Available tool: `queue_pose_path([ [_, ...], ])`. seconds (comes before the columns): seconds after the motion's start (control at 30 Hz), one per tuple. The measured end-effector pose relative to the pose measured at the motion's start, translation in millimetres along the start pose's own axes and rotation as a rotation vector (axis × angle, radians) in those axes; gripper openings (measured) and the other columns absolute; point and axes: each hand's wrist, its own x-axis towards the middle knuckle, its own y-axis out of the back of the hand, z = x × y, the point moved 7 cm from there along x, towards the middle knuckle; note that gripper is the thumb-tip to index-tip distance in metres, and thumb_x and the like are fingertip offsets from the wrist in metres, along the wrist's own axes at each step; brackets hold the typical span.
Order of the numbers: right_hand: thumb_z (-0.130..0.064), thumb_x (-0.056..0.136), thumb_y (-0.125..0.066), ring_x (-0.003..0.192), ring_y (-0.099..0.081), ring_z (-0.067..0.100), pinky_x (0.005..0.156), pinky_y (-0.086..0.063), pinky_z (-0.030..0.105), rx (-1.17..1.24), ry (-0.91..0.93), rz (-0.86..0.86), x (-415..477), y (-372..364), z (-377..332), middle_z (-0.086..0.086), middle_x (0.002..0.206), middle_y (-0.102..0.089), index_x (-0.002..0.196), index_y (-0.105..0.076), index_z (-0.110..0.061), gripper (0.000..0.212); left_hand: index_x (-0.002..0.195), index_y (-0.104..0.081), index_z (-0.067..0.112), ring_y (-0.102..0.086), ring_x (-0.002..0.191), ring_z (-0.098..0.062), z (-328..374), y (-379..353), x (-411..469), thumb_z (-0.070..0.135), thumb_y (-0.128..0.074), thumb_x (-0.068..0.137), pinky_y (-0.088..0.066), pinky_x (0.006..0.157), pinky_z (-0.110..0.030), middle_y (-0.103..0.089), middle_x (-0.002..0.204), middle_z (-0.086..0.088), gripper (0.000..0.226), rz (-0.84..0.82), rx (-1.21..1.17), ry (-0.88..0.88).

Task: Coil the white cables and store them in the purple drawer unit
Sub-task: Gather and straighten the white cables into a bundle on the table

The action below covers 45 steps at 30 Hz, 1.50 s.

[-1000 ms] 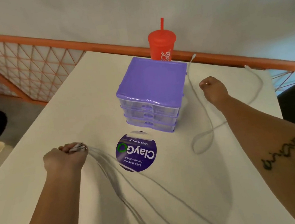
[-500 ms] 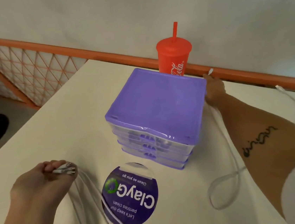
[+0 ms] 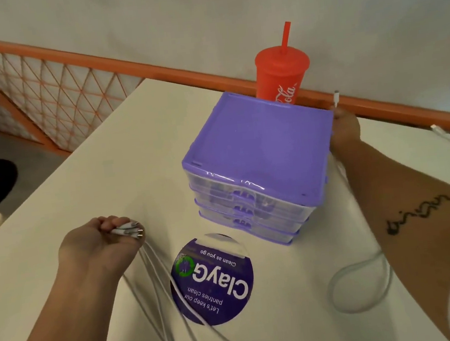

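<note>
In the head view, the purple drawer unit (image 3: pixel 258 149) stood on the pale table (image 3: pixel 54 206). Its stacked clear drawers and purple handles faced the person.

In front of the unit and off to its left, the left hand (image 3: pixel 95 246) lay knuckles-down on the table. Its fingers were curled tight around the bundled cables (image 3: pixel 158 284). Their metal-tipped plugs stuck out past the fingertips and pointed right, toward the unit's front left corner. From the fist the white strands ran lengthwise away from the unit toward the person, fanning slightly. One strand crossed the round purple label (image 3: pixel 219 280) that lay flat just in front of the unit. The left forearm stretched from the lower edge of the picture toward the unit.

At the unit's back right corner, the right hand (image 3: pixel 344 131) pressed close against the lid's edge. It was closed on the single cable (image 3: pixel 355 288), though the lid hid its fingertips. That cable's plug stood above the hand and pointed up and away. The rest dropped along the unit's right side, passed under the forearm and made a loose loop to the front right of the unit. It then swept out to the right and back, and its far end lay well right of the unit, near the orange rail (image 3: pixel 122 67). The right forearm reached forward along the unit's right side, with the wrist level with the lid.

A red cup (image 3: pixel 282 79) with a straw stood upright just behind the unit.
</note>
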Motion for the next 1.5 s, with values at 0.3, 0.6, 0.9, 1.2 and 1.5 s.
queue_pose_path([
  [0.3,0.01,0.088,-0.04,0.067,-0.061,0.011,0.061,-0.048,0.016,0.634,-0.156,0.24,-145,64,-54,0.003,0.087,-0.06,0.113,-0.061,-0.002,0.035,0.061,-0.027,0.017,-0.029,0.038,-0.009,18,12,-26,0.008,-0.021,0.094,-0.028,0.055,-0.017,-0.029,0.042,0.006,0.035,-0.011,0.083,0.141],
  [0.6,-0.002,0.09,-0.041,0.06,-0.053,0.01,0.061,-0.043,0.021,0.667,-0.068,0.272,-357,114,-141,-0.002,0.092,-0.069,0.093,-0.052,-0.021,0.022,0.064,-0.035,0.017,-0.033,0.027,-0.009,68,33,-85,0.021,-0.029,0.099,-0.027,0.061,-0.016,-0.031,0.038,0.005,0.035,-0.185,0.363,0.391],
  [0.9,-0.009,0.09,-0.053,0.054,-0.046,-0.002,0.055,-0.039,0.008,0.275,0.244,0.038,-536,56,-225,-0.016,0.063,-0.064,0.079,-0.065,-0.022,0.021,0.072,-0.047,0.008,-0.046,0.037,-0.016,123,46,-162,-0.008,-0.055,0.058,-0.049,0.046,-0.027,-0.043,0.06,-0.004,0.022,-0.532,0.731,0.649],
  [1.2,-0.022,0.083,-0.052,0.079,-0.054,0.01,0.071,-0.042,0.017,-0.072,0.471,-0.309,-622,-16,-271,-0.004,0.077,-0.062,0.083,-0.07,-0.023,0.018,0.075,-0.049,0.01,-0.051,0.046,-0.014,153,65,-216,-0.012,-0.038,0.066,-0.047,0.048,-0.022,-0.053,0.059,-0.005,0.025,-0.823,0.952,0.782],
  [1.5,-0.024,0.092,-0.049,0.083,-0.047,0.011,0.076,-0.041,0.026,-0.435,0.516,-0.548,-642,-19,-287,-0.005,0.081,-0.052,0.08,-0.06,-0.016,0.018,0.074,-0.047,0.009,-0.06,0.054,-0.021,156,80,-252,-0.017,-0.024,0.081,-0.053,0.057,-0.029,-0.061,0.061,-0.011,0.035,-0.935,1.082,0.732],
])
